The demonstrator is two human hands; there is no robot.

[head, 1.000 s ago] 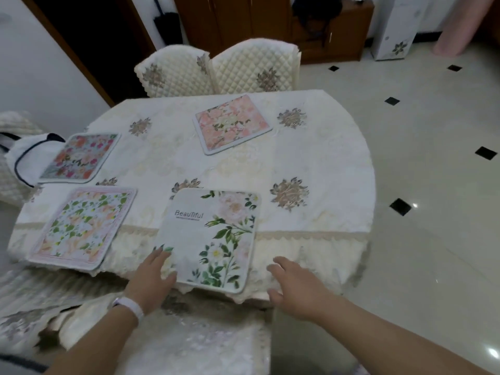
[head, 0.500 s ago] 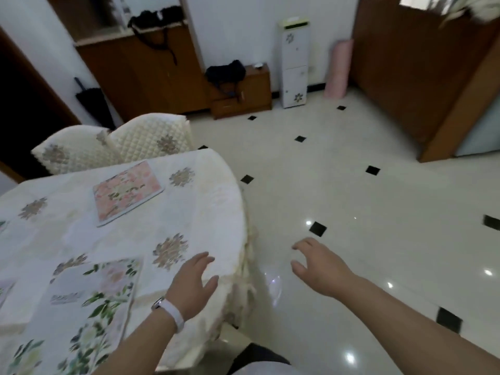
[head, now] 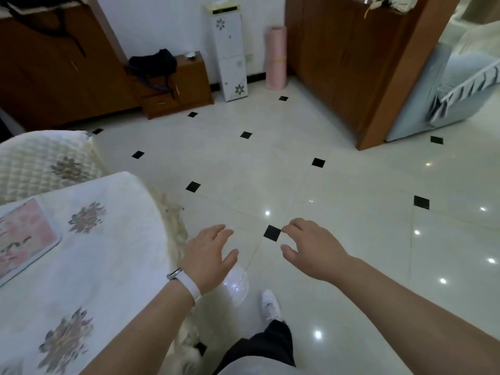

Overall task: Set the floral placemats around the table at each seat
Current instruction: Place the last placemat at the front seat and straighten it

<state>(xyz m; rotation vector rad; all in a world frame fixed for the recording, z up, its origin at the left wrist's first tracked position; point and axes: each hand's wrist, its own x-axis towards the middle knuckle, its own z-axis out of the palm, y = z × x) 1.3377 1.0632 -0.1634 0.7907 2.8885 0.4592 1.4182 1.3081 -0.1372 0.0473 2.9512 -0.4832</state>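
Head view: left hand [head: 209, 257] and right hand [head: 312, 251] are spread, empty; pink floral rectangular placemat [head: 25, 236] lies at nine o'clock, so seats may go unset.

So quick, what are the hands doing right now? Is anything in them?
Left hand: open, fingers spread, holding nothing.
Right hand: open, fingers loosely bent, holding nothing.

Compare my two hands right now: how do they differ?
The left hand wears a white wristband; the right hand has a bare wrist. The left hand's fingers are straighter, the right hand's more curled. Both hold nothing and hover over the floor.
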